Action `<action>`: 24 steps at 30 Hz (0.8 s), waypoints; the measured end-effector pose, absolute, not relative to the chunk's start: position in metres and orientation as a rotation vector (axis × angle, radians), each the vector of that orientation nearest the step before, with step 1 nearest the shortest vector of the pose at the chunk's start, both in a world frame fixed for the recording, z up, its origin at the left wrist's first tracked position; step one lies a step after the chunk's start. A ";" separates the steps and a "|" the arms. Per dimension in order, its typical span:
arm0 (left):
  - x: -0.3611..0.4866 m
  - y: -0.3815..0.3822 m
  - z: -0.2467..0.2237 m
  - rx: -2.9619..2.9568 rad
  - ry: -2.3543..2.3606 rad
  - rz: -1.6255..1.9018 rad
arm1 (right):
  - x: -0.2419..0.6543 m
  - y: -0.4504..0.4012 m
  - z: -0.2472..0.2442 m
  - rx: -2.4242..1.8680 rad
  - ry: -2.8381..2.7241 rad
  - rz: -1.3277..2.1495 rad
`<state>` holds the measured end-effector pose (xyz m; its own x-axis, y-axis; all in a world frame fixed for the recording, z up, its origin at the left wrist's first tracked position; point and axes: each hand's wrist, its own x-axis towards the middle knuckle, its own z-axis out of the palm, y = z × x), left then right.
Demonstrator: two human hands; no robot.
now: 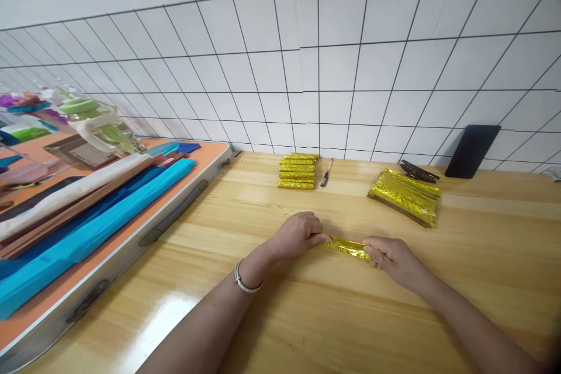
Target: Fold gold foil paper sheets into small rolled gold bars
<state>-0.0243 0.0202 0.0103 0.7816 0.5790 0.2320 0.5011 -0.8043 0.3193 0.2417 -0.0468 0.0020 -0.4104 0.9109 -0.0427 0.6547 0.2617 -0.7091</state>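
Note:
A narrow strip of shiny gold foil (pixel 348 247) stretches between my two hands, low over the wooden table. My left hand (pixel 300 234), with a bracelet on its wrist, pinches the strip's left end. At the other end, the fingers of my right hand (pixel 389 255) are closed on the foil. Beyond my left hand lies a group of folded gold foil strips (pixel 297 172), set in rows. A flat stack of gold foil sheets (pixel 405 197) rests beyond my right hand.
A small utility knife (pixel 326 173) lies beside the folded strips. Behind the foil stack are a dark hair claw clip (pixel 418 171) and a black phone-like slab (pixel 473 152) leaning on the tiled wall. On the left, an orange-topped table (pixel 210 155) carries coloured paper rolls (pixel 109 228) and a bottle (pixel 94 120).

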 end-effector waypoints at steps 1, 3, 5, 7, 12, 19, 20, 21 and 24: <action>-0.025 0.021 0.010 2.720 0.836 0.477 | 0.241 -0.047 0.002 -1.437 -2.165 0.931; -0.026 0.021 0.010 2.693 0.811 0.479 | 0.241 -0.047 0.001 -1.458 -2.176 0.907; -0.027 0.022 0.010 2.667 0.784 0.461 | 0.241 -0.048 -0.001 -1.462 -2.205 0.867; -0.027 0.022 0.010 2.648 0.784 0.435 | 0.241 -0.048 -0.003 -1.462 -2.247 0.822; -0.024 0.019 0.010 2.681 0.822 0.437 | 0.237 -0.049 0.005 -1.478 -2.354 0.517; 0.004 -0.008 0.015 2.851 0.692 0.447 | 0.207 -0.061 0.016 -1.307 -2.574 0.145; 0.007 -0.010 0.017 2.869 0.668 0.446 | 0.206 -0.062 0.015 -1.291 -2.596 0.161; 0.008 -0.012 0.019 2.882 0.647 0.445 | 0.206 -0.062 0.015 -1.285 -2.607 0.186; 0.002 -0.007 0.026 2.883 0.615 0.459 | 0.215 -0.059 0.016 -1.302 -2.569 0.290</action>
